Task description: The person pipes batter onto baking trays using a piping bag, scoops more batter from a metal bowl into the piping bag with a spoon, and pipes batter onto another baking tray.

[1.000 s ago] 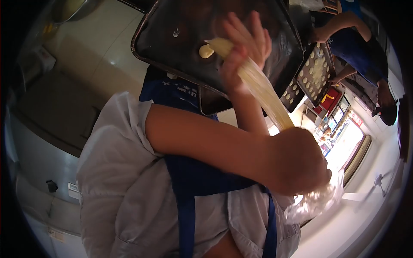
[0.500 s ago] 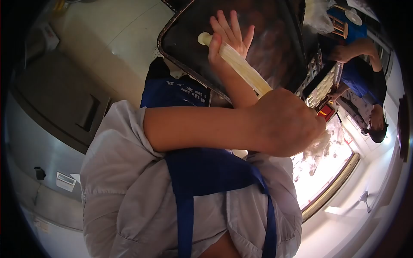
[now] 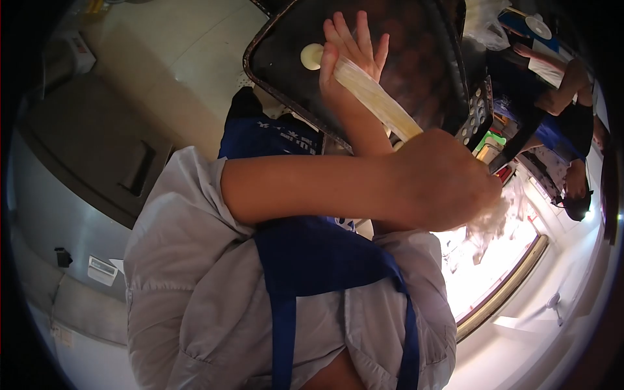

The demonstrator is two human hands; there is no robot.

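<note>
Head: dark tray [image 3: 292, 91], pale floor [image 3: 175, 71]

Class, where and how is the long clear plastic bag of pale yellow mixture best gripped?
Probably with a whole fist round its wider part, where the clenched hand is, coming from the end away from the round pale yellow dollop. The bag slants and narrows toward that dollop, favouring squeezing from behind.

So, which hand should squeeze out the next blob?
Probably your left hand: its fist is closed around the piping bag. Your right hand, fingers spread, is near the bag's tip, so it seems better for guiding.
</note>
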